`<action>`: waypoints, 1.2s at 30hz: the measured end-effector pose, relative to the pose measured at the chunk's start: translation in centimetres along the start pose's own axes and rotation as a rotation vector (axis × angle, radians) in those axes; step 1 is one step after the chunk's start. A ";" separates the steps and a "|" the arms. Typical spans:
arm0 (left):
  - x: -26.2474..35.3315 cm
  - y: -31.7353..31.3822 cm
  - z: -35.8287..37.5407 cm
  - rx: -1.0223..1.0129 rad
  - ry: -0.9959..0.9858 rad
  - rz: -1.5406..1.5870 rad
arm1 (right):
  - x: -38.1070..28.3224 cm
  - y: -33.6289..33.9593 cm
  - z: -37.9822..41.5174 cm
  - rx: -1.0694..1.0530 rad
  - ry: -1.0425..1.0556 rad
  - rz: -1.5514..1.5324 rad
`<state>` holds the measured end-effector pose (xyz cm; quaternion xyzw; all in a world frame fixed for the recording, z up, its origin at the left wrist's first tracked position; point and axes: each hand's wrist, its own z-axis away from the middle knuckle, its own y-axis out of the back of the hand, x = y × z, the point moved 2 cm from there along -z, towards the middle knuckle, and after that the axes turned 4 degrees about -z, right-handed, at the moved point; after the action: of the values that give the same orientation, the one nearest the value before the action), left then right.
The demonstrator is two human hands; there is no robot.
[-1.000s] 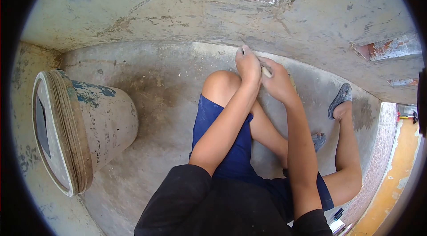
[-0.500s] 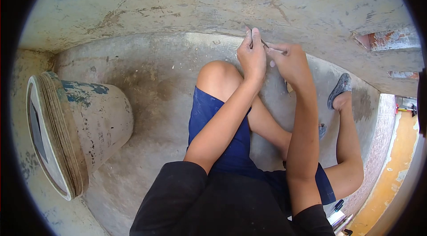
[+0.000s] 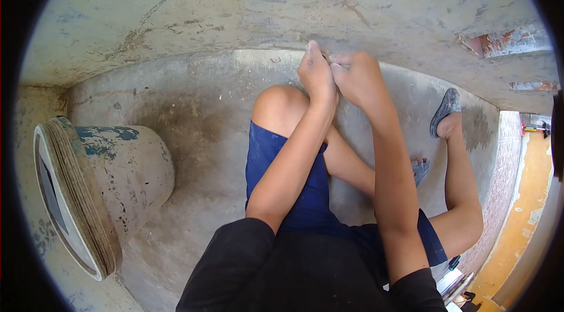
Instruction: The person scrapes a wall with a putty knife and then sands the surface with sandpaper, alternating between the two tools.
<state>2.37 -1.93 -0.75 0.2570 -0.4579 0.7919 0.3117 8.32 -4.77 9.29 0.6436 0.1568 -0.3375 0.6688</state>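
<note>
A thin tool [image 3: 325, 57], mostly hidden, lay between the left hand [image 3: 318, 77] and right hand [image 3: 355, 77], its long axis seemingly slanted toward the wall [image 3: 264, 12]. The left grip looked closed on it; I couldn't tell whether the right grip, just beside, held it too.

Left hand [image 3: 318, 76] and right hand [image 3: 356, 79] grip a thin tool [image 3: 325, 57] near the wall [image 3: 264, 9]; bucket [image 3: 136, 174] well left of both hands.

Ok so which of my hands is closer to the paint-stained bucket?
Left. Your left hand is off to the right of the bucket, apart from it; your right hand is just beyond the left one, farther right.
</note>
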 end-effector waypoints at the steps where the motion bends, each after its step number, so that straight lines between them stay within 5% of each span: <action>1: -0.3 0.1 0.4 -0.001 0.003 -0.005 | 0.3 0.0 0.5 0.001 -0.005 -0.003; 4: 0.6 -0.7 -0.2 0.038 -0.020 -0.009 | -0.4 0.1 0.1 0.092 0.101 -0.003; 28: -0.4 -0.7 -0.7 0.015 0.030 0.041 | -0.2 0.1 -0.8 0.045 -0.005 0.115; 30: -1.0 0.4 -0.9 0.070 0.007 -0.158 | 0.5 -0.8 -0.8 0.005 -0.035 0.113; 34: -0.1 0.5 -1.4 0.099 0.072 -0.032 | 0.3 -2.0 -1.0 0.001 -0.018 0.136; 36: 0.7 0.8 -0.5 0.079 0.034 -0.304 | 0.5 -2.2 -0.3 0.072 0.002 0.109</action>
<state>1.28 -1.60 -0.93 0.3219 -0.3767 0.7575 0.4252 7.34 -4.46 7.30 0.6753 0.1102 -0.3054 0.6623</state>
